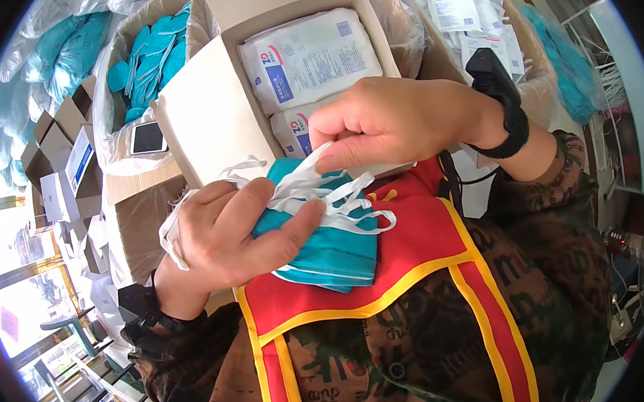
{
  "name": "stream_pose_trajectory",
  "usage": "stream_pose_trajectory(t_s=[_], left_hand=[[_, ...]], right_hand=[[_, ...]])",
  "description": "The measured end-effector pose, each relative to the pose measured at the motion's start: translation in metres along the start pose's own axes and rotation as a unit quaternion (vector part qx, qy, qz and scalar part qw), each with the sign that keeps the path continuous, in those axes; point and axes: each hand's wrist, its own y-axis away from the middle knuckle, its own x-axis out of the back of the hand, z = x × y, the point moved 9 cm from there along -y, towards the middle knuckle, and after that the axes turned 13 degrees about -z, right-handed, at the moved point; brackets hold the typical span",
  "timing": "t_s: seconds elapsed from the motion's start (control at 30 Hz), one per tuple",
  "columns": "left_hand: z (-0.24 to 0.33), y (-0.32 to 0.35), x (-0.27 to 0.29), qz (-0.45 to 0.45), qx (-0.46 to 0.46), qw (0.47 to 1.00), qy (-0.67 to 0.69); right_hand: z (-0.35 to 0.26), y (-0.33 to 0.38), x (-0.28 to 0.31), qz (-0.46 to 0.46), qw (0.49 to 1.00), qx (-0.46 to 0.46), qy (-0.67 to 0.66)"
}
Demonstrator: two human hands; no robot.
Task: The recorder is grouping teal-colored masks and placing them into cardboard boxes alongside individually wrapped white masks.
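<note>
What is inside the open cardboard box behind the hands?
The cardboard box holds two white sealed packets. The right hand covers the lower packet's end; anything beneath them is hidden.

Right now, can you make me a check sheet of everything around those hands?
Surface: no bare tabletop seen; open cardboard box in front.
Job's things: stack of teal face masks with white straps.
Clutter: white packets in the box; bag of teal masks; phone; small folded cartons.
Grippers: left hand grips the stack; right hand pinches a strap.
Cables: thin black cord by the right wrist.
Surroundings: windows at left; red and yellow vest below.
</note>
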Motion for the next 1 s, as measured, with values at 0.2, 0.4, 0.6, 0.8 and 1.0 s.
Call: stream_pose_trajectory(t_s=[0.2,0.4,0.6,0.8,1.0], left_hand=[[0.003,-0.005,0.004,-0.022,0.003,1.000,0.003],[0.000,0.002,0.010,-0.015,0.008,1.000,-0.007],[-0.005,0.004,0.011,-0.004,0.043,0.998,0.034],[0.012,0.005,0.019,0.009,0.004,1.000,-0.003],[0.020,-0.008,0.026,0.069,-0.055,0.994,-0.065]], right_hand=[[-0.002,0.009,-0.004,-0.021,1.000,0.001,-0.015],[0.004,0.037,-0.016,-0.022,0.988,-0.002,-0.154],[-0.010,0.046,-0.029,-0.043,0.986,0.028,-0.160],[0.000,0.054,-0.054,-0.055,0.940,0.002,-0.338],[0.004,0.030,-0.042,-0.047,0.938,0.029,-0.342]])
